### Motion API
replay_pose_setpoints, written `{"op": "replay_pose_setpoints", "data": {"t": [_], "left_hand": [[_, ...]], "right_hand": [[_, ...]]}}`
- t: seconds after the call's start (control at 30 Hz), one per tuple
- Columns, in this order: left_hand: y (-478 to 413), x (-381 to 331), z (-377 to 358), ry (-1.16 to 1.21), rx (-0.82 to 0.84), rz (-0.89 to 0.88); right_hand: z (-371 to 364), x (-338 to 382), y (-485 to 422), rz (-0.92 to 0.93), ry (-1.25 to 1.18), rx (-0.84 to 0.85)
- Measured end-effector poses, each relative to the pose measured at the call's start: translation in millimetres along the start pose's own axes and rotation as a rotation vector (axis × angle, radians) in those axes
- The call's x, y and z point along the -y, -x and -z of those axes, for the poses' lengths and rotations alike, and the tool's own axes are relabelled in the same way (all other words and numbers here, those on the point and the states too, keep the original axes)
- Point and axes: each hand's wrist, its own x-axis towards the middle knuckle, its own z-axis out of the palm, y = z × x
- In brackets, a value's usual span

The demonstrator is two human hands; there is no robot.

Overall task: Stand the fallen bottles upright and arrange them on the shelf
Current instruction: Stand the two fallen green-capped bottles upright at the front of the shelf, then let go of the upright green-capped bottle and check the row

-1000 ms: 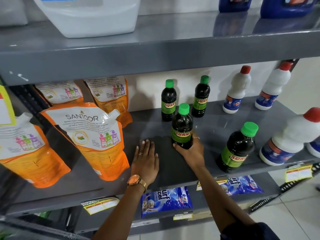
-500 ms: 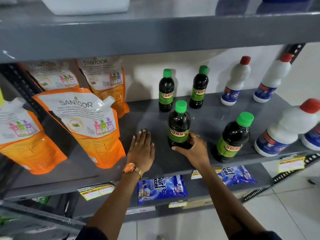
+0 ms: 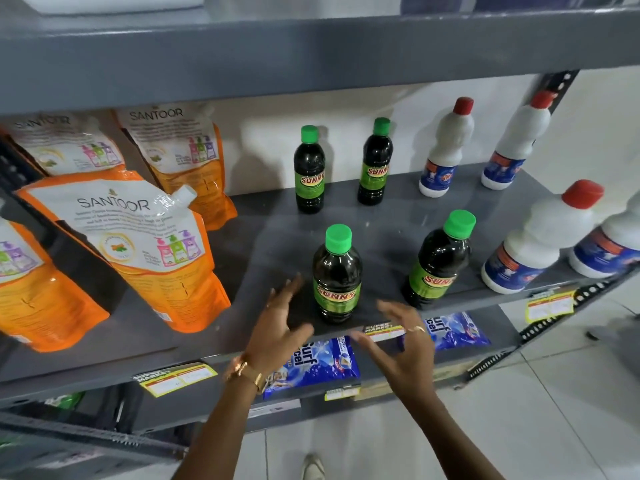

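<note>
A: Bottle (image 3: 336,275) position?
B: Upright near the shelf (image 3: 388,223) front edge; left hand (image 3: 277,327) and right hand (image 3: 398,344) are spread either side, holding nothing.
A: Handling?
B: Likely full, stiff, slick plastic; hold around the label.
</note>
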Motion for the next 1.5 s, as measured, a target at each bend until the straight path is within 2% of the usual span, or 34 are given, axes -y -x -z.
{"op": "replay_pose_setpoints", "data": {"t": [0.07,0.13,0.2,0.27,0.33,0.5,0.8,1.0,1.1,1.17,1.2,1.23,1.3,1.37,1.43,1.5], "left_hand": [[5,-12,-12,-0.069,-0.005,-0.005],[2,-19,-21,-0.125,-0.048,0.033],[-1,-20,-28,-0.132,-0.122,0.085],[-2,-24,-32,-0.171,-0.205,0.127],[-1,-28,-35,-0.178,-0.249,0.168],[3,-34,-37,-0.073,-0.294,0.187],[7,-41,-45,-0.107,-0.376,0.238],[14,-45,-58,-0.096,-0.414,0.228],[30,-50,-82,-0.12,-0.606,0.17],[48,-65,-112,-0.205,-0.766,0.1],[57,-76,-130,-0.225,-0.783,0.04],[61,-85,-149,-0.209,-0.741,-0.03],[55,-100,-178,-0.125,-0.558,-0.104],[34,-108,-192,-0.038,-0.455,-0.078],[9,-111,-194,0.065,-0.429,0.013],[-13,-112,-194,0.099,-0.412,0.059]], "right_hand": [[21,-13,8,-0.039,0.009,-0.203],[41,-28,-1,-0.164,0.015,-0.282],[57,-42,-21,-0.245,0.035,-0.158],[67,-53,-42,-0.254,0.069,0.015],[70,-61,-54,-0.251,0.114,0.114],[74,-67,-56,-0.27,0.075,0.141],[77,-74,-60,-0.175,0.014,0.131],[83,-76,-55,-0.114,-0.064,0.184],[102,-81,-38,-0.116,-0.124,0.105],[124,-91,-24,-0.123,-0.148,-0.047],[137,-96,-20,-0.134,-0.162,-0.139],[149,-101,-20,-0.141,-0.173,-0.213],[168,-114,-35,-0.214,-0.156,-0.235],[181,-126,-56,-0.24,-0.123,-0.119],[184,-135,-74,-0.173,-0.128,0.02],[185,-142,-83,-0.143,-0.103,0.057]]}}
